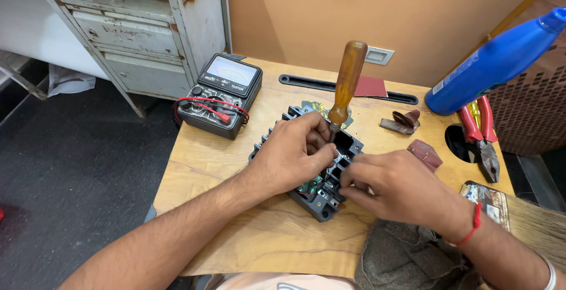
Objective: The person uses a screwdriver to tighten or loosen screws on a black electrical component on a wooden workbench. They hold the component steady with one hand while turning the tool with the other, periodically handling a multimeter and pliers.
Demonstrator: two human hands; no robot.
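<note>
Black plastic terminal housing sits mid-frame on the wooden table. Left hand grips an amber-handled screwdriver upright in it; right hand pinches its near edge. Screw-work stage, likely; steady vertical pressure needed.

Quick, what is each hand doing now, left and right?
Left hand: closed on the screwdriver shaft, over the black module.
Right hand: fingers pinched at the black module's edge.

A black meter with red leads sits on the wooden table, left of a long black strip. Right of that strip lie a blue bottle, red-handled pliers and a brush.
</note>
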